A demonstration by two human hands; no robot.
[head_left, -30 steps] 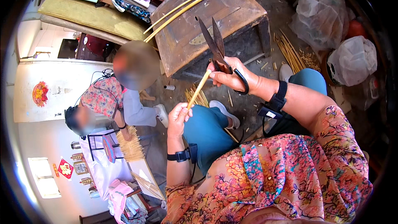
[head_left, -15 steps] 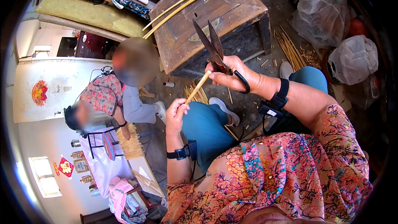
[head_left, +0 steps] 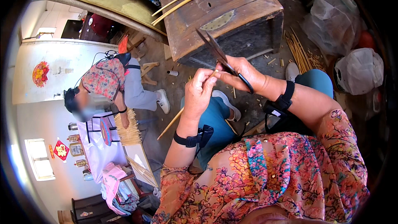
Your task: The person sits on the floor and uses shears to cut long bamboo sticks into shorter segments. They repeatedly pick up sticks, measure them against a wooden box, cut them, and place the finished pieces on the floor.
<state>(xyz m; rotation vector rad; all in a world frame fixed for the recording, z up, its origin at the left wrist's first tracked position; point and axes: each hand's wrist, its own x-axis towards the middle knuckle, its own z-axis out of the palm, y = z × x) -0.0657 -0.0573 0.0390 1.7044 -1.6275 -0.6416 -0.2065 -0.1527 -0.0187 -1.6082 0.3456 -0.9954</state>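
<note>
My left hand [head_left: 200, 91] is closed around a thin, pale cane stick [head_left: 171, 123], whose long end slants down and left past my wrist. The stick's upper end meets the fingertips of my right hand [head_left: 243, 74], so both hands are almost touching. In my right hand is a pair of large scissors [head_left: 219, 53] with dark blades and black handles. The blades point up and left, slightly apart, toward the wooden chest, and no stick lies between them. My fingers partly hide the stick's upper end.
Two long canes [head_left: 186, 1] lie across a worn wooden chest [head_left: 182, 29] ahead. A stick bundle [head_left: 297, 52] and short cut pieces lie on the floor at right, near plastic bags [head_left: 360, 70]. At left, another person [head_left: 105, 76] reaches over many sticks [head_left: 132, 130] on a board.
My left hand has moved up and right along the stick to its upper end, beside my right hand. The stick's long end now trails below. The view has shifted slightly.
</note>
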